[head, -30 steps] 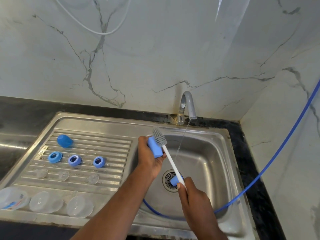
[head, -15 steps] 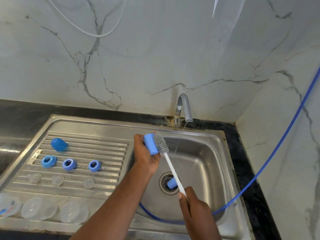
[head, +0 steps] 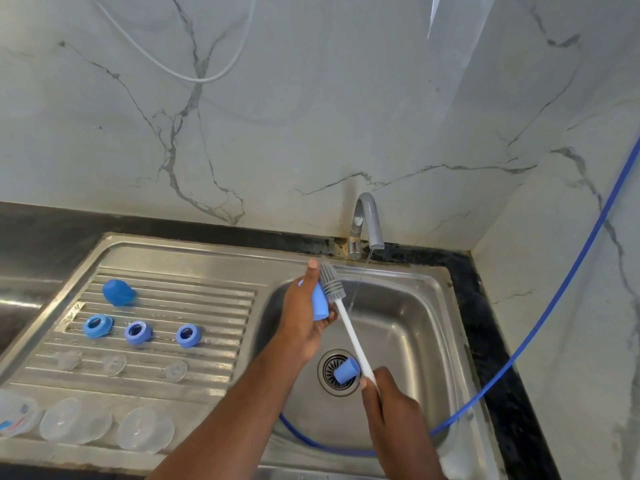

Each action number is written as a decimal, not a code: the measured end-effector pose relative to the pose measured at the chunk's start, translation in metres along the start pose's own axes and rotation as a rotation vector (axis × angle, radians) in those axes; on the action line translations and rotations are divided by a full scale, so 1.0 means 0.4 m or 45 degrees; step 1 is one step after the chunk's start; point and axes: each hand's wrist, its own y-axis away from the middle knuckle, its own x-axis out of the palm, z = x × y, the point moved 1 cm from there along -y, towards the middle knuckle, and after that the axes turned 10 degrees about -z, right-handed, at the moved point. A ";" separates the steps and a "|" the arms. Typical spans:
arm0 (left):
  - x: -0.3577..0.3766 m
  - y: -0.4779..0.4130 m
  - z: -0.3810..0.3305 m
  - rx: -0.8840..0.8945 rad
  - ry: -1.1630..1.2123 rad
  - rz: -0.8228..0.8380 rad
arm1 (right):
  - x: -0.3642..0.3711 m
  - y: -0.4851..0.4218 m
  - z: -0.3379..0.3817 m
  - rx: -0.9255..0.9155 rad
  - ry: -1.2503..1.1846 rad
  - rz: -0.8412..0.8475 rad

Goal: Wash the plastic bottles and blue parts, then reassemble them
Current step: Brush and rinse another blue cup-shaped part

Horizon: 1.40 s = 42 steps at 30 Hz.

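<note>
Scrubbing cap over sink w/ brush.
L hand grips cap, R hand grips brush handle; wet cap could slip & drop by drain, beside 2nd cap.

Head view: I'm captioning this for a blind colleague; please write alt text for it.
Over a steel sink, the left hand holds a blue cap while the right hand holds a white-handled brush, its grey bristles against the cap, beside a thin stream from the tap. A second blue cap, three blue rings and clear plastic pieces lie on the drainboard.
</note>
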 end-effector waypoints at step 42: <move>-0.021 -0.009 0.024 -0.117 0.146 -0.077 | 0.000 0.010 0.023 0.031 0.088 -0.036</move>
